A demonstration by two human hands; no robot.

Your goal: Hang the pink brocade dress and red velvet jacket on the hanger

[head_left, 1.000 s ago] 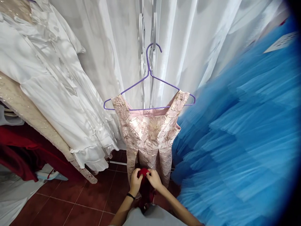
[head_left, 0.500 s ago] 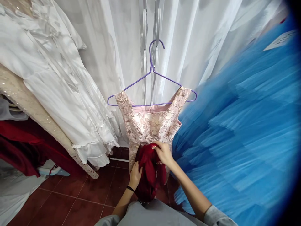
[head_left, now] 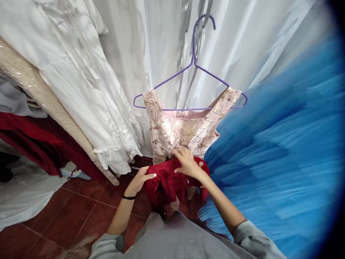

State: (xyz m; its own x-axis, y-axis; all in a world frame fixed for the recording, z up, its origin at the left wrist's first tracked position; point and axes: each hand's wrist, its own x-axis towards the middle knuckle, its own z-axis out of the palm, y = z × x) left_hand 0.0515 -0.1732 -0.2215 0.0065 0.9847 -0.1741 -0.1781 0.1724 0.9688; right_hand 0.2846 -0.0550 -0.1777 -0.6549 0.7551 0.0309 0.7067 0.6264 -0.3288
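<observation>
A dark red velvety garment (head_left: 164, 180) with small pale ornaments is bunched in front of my body. My left hand (head_left: 138, 178) pinches its left edge, thumb on top and fingers underneath. Over the garment's upper part lies my right hand (head_left: 187, 162), its fingers stretched out and the thumb apart. Just behind hangs a pink and gold floral dress (head_left: 188, 129) by its wide straps on a purple hanger (head_left: 194, 61). The red cloth and my right hand hide the lower part of that dress.
White ruffled dresses (head_left: 81, 93) and a beige glittery garment (head_left: 61, 100) hang at the left, with red cloth (head_left: 35, 140) below. A layered blue tulle skirt (head_left: 283, 154) fills the right side. White curtains (head_left: 161, 46) hang behind, above a red tiled floor (head_left: 72, 212).
My left hand has moved left and up, spreading the red garment sideways. My right hand has let go of its pinch and opened over the cloth. The view has shifted.
</observation>
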